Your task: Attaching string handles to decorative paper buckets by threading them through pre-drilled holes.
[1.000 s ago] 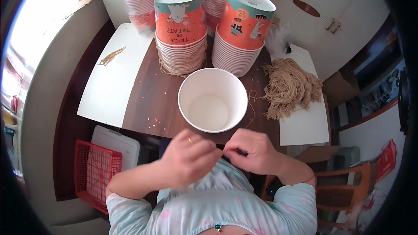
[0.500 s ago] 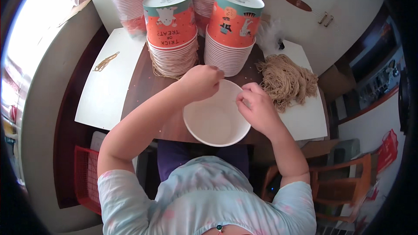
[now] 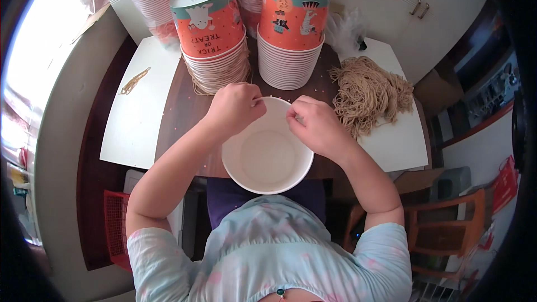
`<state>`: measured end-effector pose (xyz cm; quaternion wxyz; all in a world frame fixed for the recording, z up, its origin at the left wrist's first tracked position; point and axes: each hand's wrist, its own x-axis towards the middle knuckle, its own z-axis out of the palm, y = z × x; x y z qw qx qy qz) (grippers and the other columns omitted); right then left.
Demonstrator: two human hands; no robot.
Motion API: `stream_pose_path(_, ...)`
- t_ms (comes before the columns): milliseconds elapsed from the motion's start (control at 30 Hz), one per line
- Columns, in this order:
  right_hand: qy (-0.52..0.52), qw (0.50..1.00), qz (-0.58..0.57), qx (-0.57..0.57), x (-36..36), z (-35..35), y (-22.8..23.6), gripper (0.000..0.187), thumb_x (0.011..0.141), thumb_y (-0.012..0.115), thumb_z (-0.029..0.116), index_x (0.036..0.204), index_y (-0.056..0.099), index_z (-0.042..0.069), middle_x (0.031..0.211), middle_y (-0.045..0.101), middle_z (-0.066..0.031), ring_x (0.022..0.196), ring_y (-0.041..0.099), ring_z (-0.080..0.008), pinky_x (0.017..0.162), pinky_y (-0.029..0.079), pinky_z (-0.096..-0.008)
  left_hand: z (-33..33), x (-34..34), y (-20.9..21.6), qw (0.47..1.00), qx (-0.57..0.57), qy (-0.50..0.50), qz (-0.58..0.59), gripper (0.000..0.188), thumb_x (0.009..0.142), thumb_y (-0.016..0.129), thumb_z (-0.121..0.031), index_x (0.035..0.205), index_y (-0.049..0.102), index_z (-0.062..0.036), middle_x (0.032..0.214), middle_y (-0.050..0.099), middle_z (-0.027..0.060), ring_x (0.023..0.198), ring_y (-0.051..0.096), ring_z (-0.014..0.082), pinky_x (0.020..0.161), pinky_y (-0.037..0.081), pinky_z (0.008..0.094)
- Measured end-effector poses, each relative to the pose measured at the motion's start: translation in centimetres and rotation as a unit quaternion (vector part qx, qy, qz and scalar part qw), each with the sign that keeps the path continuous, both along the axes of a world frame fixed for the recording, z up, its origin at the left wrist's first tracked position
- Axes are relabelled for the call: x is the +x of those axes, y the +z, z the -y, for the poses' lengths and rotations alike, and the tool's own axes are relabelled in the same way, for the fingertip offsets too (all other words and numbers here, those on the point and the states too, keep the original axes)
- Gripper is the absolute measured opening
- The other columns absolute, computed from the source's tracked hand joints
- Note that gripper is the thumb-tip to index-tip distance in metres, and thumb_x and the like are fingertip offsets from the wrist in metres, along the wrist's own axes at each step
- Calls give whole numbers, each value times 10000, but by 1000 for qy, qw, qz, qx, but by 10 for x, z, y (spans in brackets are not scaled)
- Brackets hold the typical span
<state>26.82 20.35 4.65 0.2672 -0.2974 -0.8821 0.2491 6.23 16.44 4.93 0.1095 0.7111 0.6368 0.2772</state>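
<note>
A white paper bucket [image 3: 268, 159] stands with its mouth up at the near edge of the table, its bare inside showing. My left hand [image 3: 238, 109] is closed at the far left of its rim, fingers curled and thumb by the edge. On the far right of the same rim, my right hand [image 3: 313, 123] pinches with thumb and forefinger. Whether anything thin lies between the fingers is hidden. Behind the left hand rises a stack of upside-down orange and green paper buckets [image 3: 208, 25], with tan strings round its lower rims. Another such stack [image 3: 292, 22] stands to its right.
A heap of tan strings [image 3: 369, 95] lies on the right of the table. A small bundle of strings [image 3: 135, 81] rests on the white left leaf. Plastic-wrapped bucket stacks [image 3: 142, 0] stand behind. A red basket [image 3: 116, 221] is low left, a wooden chair [image 3: 447, 229] low right.
My left hand has moved left along the far rim, away from the middle. The bucket and my right hand have shifted slightly left, and the bucket has come a little nearer.
</note>
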Motion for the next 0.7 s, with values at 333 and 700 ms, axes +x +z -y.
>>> stream_pose_path(333,13,1000,-23,0,0,-5,-2,91,792,594,67,795,606,-23,786,599,-158,717,609,-351,651,493,-424,-4,-3,0,982,-122,-1,144,193,750,640,-88,905,686,18,771,660,140,707,646,239,679,516,334)
stream_pose_path(700,59,984,-54,160,-1,-23,10,70,773,634,61,791,612,-3,811,601,-127,762,607,-280,666,490,-373,28,3,-12,924,-200,-22,325,376,776,571,5,1146,595,67,981,645,63,853,605,95,713,487,238)
